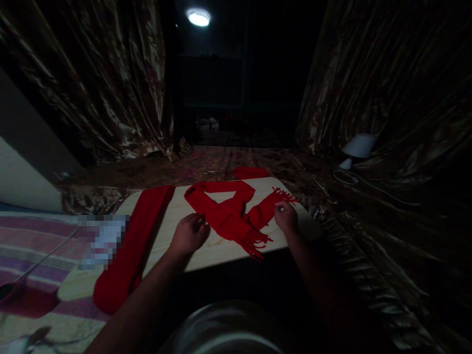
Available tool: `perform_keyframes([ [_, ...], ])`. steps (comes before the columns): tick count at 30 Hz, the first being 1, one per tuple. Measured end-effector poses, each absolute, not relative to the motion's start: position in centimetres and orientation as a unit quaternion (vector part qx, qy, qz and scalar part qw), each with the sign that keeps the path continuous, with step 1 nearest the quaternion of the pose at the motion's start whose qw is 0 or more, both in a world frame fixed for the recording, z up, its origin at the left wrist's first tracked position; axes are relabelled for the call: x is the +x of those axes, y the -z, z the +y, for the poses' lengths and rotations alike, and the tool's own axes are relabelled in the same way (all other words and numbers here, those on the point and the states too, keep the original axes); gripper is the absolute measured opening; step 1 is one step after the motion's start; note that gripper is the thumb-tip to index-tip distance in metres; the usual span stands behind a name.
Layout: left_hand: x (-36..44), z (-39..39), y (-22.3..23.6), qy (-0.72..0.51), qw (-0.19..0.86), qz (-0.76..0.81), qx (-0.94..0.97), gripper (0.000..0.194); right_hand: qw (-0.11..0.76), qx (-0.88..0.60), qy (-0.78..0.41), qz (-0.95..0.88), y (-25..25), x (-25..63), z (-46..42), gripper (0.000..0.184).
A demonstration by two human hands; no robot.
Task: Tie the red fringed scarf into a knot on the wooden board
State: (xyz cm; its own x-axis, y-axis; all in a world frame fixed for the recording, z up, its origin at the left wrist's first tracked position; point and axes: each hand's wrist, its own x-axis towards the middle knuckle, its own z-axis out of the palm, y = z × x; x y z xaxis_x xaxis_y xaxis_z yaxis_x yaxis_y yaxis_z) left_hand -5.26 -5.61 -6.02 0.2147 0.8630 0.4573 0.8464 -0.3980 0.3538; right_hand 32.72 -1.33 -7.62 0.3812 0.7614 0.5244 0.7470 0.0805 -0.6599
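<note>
A red scarf (pixel 226 216) with fringed ends lies looped and crossed over itself on a pale wooden board (pixel 217 250). My left hand (pixel 190 233) is at the scarf's left edge, its fingers loosely bent and a little apart; the dim light hides whether they touch the cloth. At the other end, my right hand (pixel 285 216) is closed in a pinch at the edge of the scarf, just below the upper fringe. The second fringed end hangs towards me near the board's front edge.
A long folded red cloth (pixel 136 241) lies across the board's left side. Another red piece (pixel 251 172) sits beyond its far edge. A small white lamp (pixel 359 146) with a cord stands at the right. Striped bedding (pixel 37 236) is on the left; patterned curtains (pixel 136 88) hang behind.
</note>
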Motion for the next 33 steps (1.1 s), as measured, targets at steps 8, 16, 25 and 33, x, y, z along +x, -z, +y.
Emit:
perform_keyframes([
  [8,-5.22,-5.78,5.90,-0.284,0.011,0.565,0.775,0.044,0.470,-0.679,0.002,-0.564,8.07,33.07,-1.11,0.016],
  [16,-5.20,-5.72,5.92,-0.284,0.013,0.564,0.775,0.047,0.469,-0.677,-0.002,-0.567,7.72,33.00,-1.29,0.015],
  [25,-5.15,-5.82,5.84,-0.288,0.016,0.557,0.779,0.041,0.462,-0.680,-0.012,-0.569,7.66,32.99,-1.36,0.014],
  [33,-5.13,-5.76,5.90,-0.295,0.015,0.564,0.771,0.046,0.457,-0.689,-0.016,-0.562,7.80,32.95,-1.23,0.016],
])
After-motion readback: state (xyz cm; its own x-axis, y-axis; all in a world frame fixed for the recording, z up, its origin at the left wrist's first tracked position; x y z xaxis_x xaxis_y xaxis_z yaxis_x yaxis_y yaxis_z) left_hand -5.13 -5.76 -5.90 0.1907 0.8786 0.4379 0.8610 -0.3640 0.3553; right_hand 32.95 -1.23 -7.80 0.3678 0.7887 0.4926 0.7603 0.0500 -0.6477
